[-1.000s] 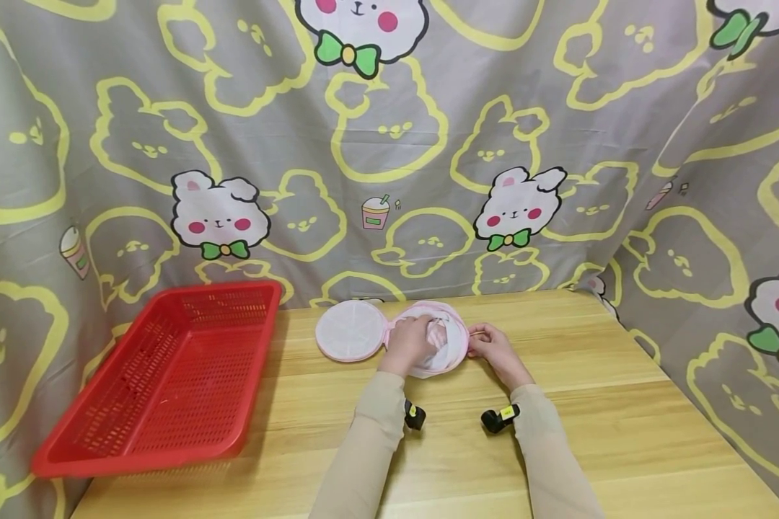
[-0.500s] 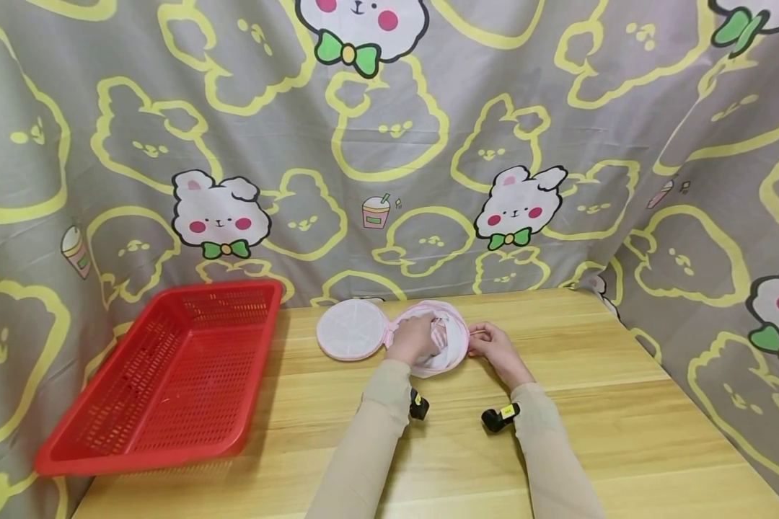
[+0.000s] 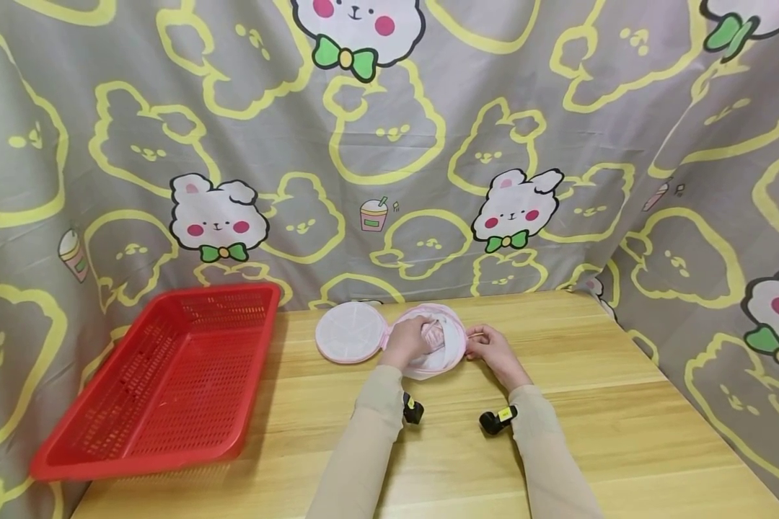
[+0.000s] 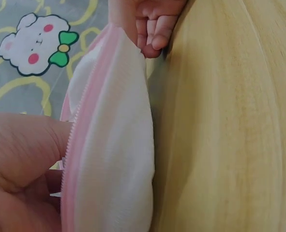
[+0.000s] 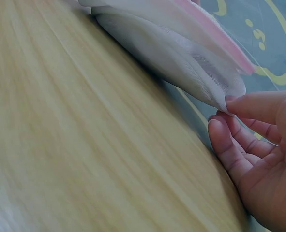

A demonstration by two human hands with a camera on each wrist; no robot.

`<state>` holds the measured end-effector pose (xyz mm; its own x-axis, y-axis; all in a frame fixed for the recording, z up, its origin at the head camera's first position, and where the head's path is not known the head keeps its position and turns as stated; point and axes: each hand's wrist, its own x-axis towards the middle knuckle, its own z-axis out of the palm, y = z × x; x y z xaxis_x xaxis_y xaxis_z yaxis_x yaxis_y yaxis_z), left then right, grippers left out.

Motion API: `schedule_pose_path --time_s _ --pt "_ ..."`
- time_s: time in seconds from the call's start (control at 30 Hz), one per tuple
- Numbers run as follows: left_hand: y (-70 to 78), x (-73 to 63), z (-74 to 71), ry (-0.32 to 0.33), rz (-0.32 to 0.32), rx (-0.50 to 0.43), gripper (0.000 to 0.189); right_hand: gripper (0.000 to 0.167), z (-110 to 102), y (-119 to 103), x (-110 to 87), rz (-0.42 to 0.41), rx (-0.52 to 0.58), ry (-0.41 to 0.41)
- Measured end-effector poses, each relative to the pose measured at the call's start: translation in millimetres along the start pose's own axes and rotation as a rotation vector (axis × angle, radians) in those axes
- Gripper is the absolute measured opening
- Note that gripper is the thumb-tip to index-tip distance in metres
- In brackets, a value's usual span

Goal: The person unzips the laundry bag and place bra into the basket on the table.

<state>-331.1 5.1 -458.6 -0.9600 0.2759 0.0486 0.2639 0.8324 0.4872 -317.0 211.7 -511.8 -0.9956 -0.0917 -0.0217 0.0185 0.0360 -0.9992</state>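
Note:
A white mesh laundry bag [image 3: 454,342] with a pink zip rim lies unzipped near the back of the table, its round lid [image 3: 349,332] folded out to the left. My left hand [image 3: 407,342] reaches inside the bag, beside a pink-and-white striped cloth [image 3: 433,334]. The left wrist view shows the thumb behind the zip edge, while the bag's wall hides the fingertips, so their grip on the cloth is unclear. At the bag's right side my right hand [image 3: 491,352] pinches the mesh edge between thumb and fingers, seen closely in the right wrist view.
A large red plastic basket [image 3: 243,411] with slotted walls stands on the left of the wooden table [image 3: 623,432]. Patterned grey curtain [image 3: 415,180] hangs close behind the bag and along both sides.
My left hand went a little to the right and deeper into the bag, then drew back left. More of the striped cloth shows now. My right hand keeps its pinch.

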Motion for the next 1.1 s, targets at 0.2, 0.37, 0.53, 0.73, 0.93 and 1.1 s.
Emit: schedule_pose_path --time_s 0.2,0.37,0.53,0.73,0.93,1.1 --pt "-9.8 1.9 3.3 0.033 -0.006 -0.092 0.048 0.024 1.0 1.2 0.4 0.004 0.013 0.011" --pt "-16.8 2.2 4.7 0.061 -0.016 -0.201 0.045 0.023 1.2 -0.3 1.1 0.007 0.017 0.018" --pt "-23.8 -0.1 4.3 0.063 -0.038 -0.313 0.044 0.023 1.4 -1.8 0.8 0.011 0.007 0.013" --pt "-31.1 -3.4 1.2 0.038 -0.063 -0.448 0.043 0.021 3.7 -7.7 -1.6 0.023 -0.014 0.012" --pt "-36.3 -7.1 1.7 0.052 -0.061 -0.518 0.044 0.019 3.8 0.1 3.1 0.019 -0.043 0.035" --pt "-41.7 -7.9 1.6 0.057 -0.059 -0.592 0.042 0.019 5.1 -0.5 4.1 0.029 -0.068 0.051"
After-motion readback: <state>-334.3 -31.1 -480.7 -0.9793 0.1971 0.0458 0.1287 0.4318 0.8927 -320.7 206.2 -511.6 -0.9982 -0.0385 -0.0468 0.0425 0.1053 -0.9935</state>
